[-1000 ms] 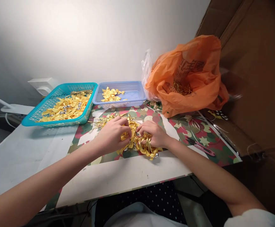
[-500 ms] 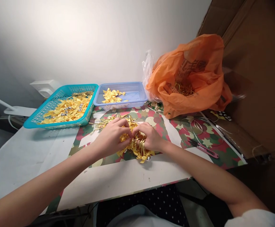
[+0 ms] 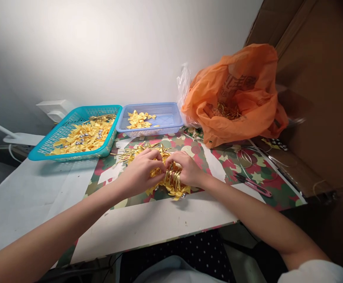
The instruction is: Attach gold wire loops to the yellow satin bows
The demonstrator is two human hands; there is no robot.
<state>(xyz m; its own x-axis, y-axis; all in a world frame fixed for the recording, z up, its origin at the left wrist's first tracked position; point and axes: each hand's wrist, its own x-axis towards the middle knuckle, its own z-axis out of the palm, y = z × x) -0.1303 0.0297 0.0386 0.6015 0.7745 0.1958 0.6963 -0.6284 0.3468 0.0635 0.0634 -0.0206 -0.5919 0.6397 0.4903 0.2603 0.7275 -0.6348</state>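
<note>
Both my hands meet over a bundle of yellow ribbon bows with gold cords [image 3: 175,192] at the middle of the table. The fingers of my left hand [image 3: 143,171] are bent together at the bundle's left part, closed on it. My right hand [image 3: 187,169] is curled round the gold cords on the right side, its fingertips close to those of my left hand. Small silver bells show at the bundle's lower edge. Behind my left hand lie more gold cords [image 3: 132,151]. My fingers cover what exactly is pinched between them.
A teal basket [image 3: 109,144] of yellow bows and bells stands at the left, beside a blue basket [image 3: 171,127] with more bows. An orange bag [image 3: 227,131] stands at the back right. Pink-handled snips [image 3: 258,186] and clear line lie at the right.
The fingers of both hands have shifted slightly at the bundle. The hanging bows and bell at its lower right have moved a little up and left.
</note>
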